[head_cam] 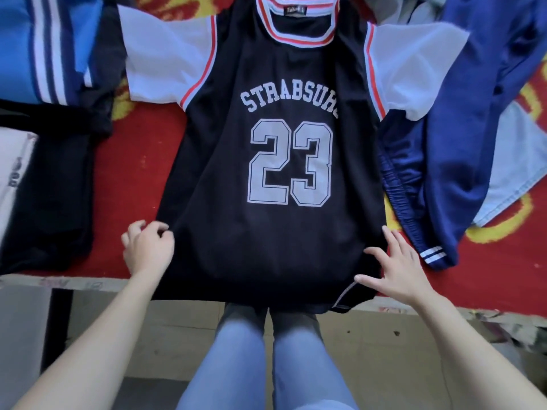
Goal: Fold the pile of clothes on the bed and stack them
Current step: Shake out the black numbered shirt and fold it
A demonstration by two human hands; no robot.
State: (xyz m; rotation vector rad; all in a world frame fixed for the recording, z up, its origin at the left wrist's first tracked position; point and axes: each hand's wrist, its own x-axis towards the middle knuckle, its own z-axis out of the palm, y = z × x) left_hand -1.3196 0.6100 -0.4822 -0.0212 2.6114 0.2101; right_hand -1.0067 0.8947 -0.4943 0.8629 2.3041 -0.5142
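1. Collar of the black jersey (275,161) is cut off at the top; its last chest letter is lost in a fold.
2. My left hand (148,250) is blurred, fingers curled at the jersey's lower left edge; I cannot tell if it pinches cloth.
3. My right hand (393,267) rests, fingers spread, on the lower right corner.
4. The jersey lies face up on the bed (133,173), hem overhanging.

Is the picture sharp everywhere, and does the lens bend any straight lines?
Head view: the print on the jersey is sharp; the left hand is slightly blurred; the bed edge bows downward to the right, a wide-angle effect; the light is soft, without hard shadows.
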